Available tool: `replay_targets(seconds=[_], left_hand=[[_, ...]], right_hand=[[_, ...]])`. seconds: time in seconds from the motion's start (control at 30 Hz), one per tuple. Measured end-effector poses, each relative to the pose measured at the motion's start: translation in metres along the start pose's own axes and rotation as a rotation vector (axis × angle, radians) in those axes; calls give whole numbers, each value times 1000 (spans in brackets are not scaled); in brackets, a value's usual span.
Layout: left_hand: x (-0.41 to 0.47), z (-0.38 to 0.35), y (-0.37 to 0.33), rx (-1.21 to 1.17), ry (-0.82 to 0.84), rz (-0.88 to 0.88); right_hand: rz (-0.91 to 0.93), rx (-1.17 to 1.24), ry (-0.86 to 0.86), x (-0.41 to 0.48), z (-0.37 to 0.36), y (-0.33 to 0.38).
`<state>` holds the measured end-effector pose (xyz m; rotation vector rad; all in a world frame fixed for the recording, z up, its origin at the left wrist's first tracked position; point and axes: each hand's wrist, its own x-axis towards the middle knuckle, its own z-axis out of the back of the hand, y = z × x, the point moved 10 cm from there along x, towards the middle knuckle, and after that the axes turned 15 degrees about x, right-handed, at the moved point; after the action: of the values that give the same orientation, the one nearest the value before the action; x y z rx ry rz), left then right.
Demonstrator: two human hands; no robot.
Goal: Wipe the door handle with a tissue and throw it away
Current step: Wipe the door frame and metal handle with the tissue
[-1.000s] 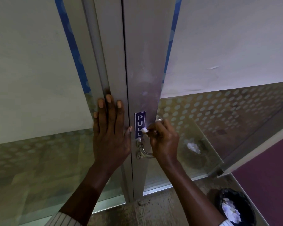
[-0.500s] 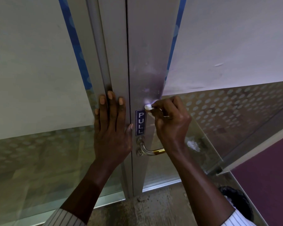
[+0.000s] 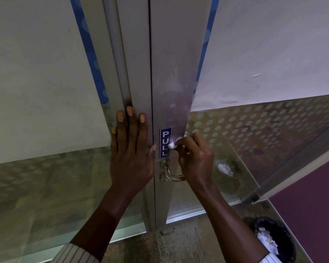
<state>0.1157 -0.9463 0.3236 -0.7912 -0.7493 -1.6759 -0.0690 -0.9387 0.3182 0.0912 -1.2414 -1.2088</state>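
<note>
The left hand [image 3: 131,154] lies flat and open, fingers together pointing up, thumb spread to the right, its forearm running down to a striped cuff. The right hand [image 3: 195,158] is curled shut, fingertips [image 3: 179,142] pinched together, apparently on something small and white; its forearm slants down to the right.

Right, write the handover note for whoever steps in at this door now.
Left hand: flat and open against the metal door frame, beside the PULL sticker, bracing.
Right hand: pinching a small wad of tissue at the sticker's right edge, over the upper part of the door handle.
Bin: on the floor at lower right, black liner, crumpled paper inside.
Done: wiping appears under way; how much of the handle is clean cannot be told.
Left: finish the handle, including its lower curve, then drop the tissue in the bin.
</note>
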Motion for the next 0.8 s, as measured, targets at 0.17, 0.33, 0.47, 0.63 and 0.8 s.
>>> replay_targets(seconds=[0.17, 0.33, 0.47, 0.63, 0.8], left_hand=[[0, 0, -1, -12, -1, 1], [0, 0, -1, -8, -15, 3], [1, 0, -1, 1, -11, 7], [1, 0, 0, 5, -4, 8], [0, 0, 1, 15, -2, 5]], right_hand=[[106, 150, -181, 35, 35, 18], [76, 139, -144, 16, 19, 9], [14, 15, -2, -10, -7, -14], [-48, 35, 100, -11, -9, -26], [-142, 227, 33, 4, 39, -34]])
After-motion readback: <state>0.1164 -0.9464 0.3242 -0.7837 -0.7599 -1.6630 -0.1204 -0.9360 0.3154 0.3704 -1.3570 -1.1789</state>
